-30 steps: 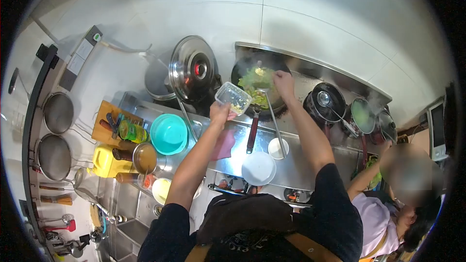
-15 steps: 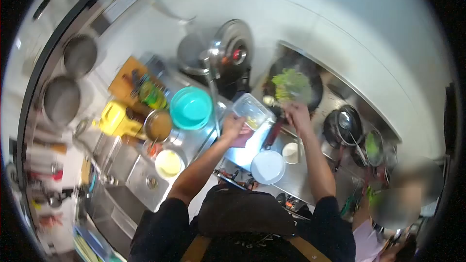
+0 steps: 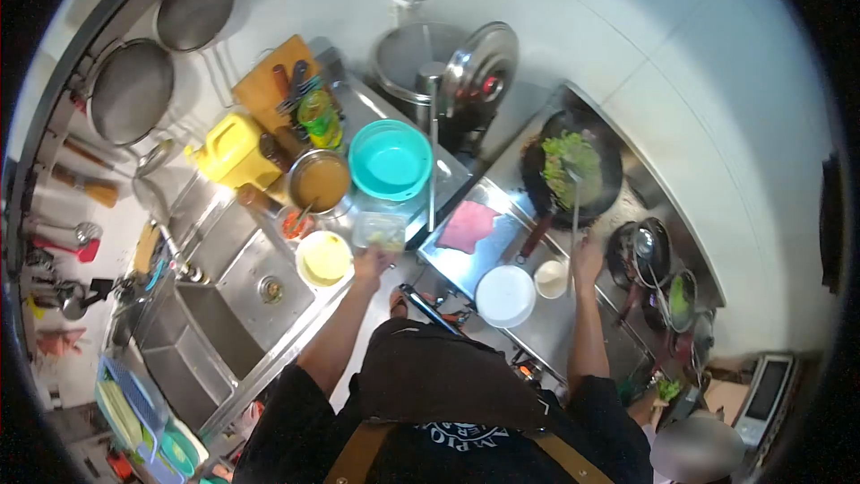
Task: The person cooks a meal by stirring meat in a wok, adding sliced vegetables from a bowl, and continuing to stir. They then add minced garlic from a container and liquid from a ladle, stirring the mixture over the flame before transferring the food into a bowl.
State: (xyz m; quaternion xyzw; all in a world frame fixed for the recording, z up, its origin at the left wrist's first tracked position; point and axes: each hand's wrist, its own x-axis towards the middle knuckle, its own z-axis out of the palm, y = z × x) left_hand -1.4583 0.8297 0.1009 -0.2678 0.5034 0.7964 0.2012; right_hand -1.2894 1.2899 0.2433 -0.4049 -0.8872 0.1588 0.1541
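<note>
At the near edge of the left counter, my left hand [image 3: 372, 264] grips a clear plastic container [image 3: 379, 229] with some pale bits in its bottom. Close by it are a white bowl with yellow contents [image 3: 323, 260] and a large turquoise basin [image 3: 390, 159]. My right hand [image 3: 588, 260] is closed around the long metal handle of a ladle [image 3: 574, 215]. The ladle's head rests among chopped green vegetables [image 3: 571, 154] in a dark wok [image 3: 614, 184] on the stove. The wok's handle [image 3: 536, 237] points toward me.
Between my arms lie a pink cloth [image 3: 468, 226], white plate [image 3: 504, 296] and small cup [image 3: 551, 279]. A tall pot [image 3: 412, 58] stands behind, its lid [image 3: 479, 72] tilted beside it. Sink [image 3: 233, 305] on the left; smaller pans [image 3: 624, 255] and another person [image 3: 640, 405] on the right.
My left hand has carried the container left, from near the wok to the counter by the basin. My right hand has drawn back toward me along the ladle. The view has shifted.
</note>
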